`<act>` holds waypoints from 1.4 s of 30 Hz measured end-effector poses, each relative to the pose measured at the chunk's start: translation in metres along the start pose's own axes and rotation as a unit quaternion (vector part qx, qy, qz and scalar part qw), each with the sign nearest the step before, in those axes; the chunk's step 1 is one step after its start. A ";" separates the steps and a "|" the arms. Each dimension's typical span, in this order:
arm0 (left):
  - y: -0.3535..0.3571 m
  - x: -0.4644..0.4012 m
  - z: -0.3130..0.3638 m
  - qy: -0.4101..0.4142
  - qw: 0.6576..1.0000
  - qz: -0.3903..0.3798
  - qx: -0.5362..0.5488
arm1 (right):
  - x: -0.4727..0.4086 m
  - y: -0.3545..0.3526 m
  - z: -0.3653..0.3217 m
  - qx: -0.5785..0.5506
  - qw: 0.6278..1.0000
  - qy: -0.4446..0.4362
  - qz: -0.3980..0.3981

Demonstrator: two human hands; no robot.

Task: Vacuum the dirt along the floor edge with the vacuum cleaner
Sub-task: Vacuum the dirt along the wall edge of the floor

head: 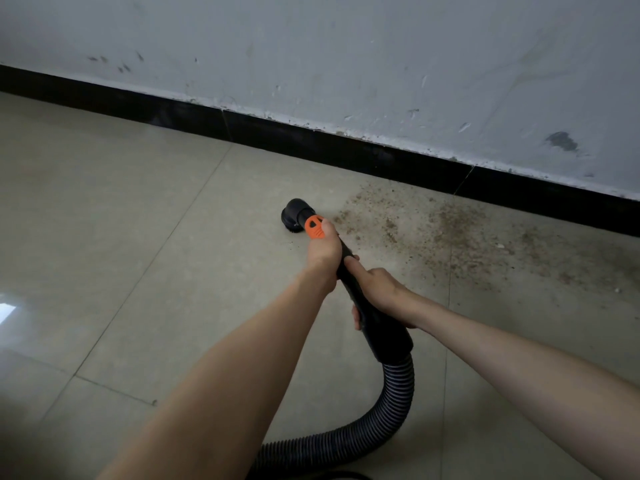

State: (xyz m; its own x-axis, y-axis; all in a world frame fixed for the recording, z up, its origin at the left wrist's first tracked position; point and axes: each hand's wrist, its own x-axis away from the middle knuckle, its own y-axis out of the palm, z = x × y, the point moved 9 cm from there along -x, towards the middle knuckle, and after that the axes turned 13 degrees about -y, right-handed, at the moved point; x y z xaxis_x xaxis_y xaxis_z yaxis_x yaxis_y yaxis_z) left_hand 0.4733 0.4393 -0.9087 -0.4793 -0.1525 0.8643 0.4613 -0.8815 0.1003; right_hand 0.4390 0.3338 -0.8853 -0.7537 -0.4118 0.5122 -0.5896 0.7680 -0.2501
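Partly hidden brush nozzle (pixel 294 218) (hose (pixel 398 396) cut off)

Two bare hands — the left hand (pixel 323 249) and the right hand (pixel 377 289). One black vacuum wand (pixel 372 317), one round brush nozzle (pixel 294 213), one orange clip (pixel 316 228), one ribbed hose (pixel 394 403) — and one spread of dirt (pixel 450 230).

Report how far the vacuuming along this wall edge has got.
Done: the tiles left of the brush nozzle look free of dirt. In hand: the left hand and right hand both grip the black wand, nozzle down at the patch's left edge. Left: the brown dirt spread rightward beside the black skirting.
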 end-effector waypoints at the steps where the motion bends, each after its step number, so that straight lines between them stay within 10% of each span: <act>1: -0.006 0.000 0.000 0.000 1.000 0.005 0.010 | -0.001 0.004 -0.003 0.006 1.000 -0.003 -0.008; 42: 0.036 0.063 -0.093 0.003 0.999 -0.049 0.000 | 0.104 -0.006 0.056 0.006 0.997 -0.002 0.075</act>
State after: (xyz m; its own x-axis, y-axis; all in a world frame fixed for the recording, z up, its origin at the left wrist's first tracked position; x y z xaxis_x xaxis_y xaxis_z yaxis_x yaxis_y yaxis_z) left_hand 0.3906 0.3567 -0.8965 -0.5261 -0.0677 0.8477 0.4117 -0.8925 0.1842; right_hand 0.3481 0.2588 -0.8767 -0.8347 -0.2941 0.4656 -0.4732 0.8155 -0.3332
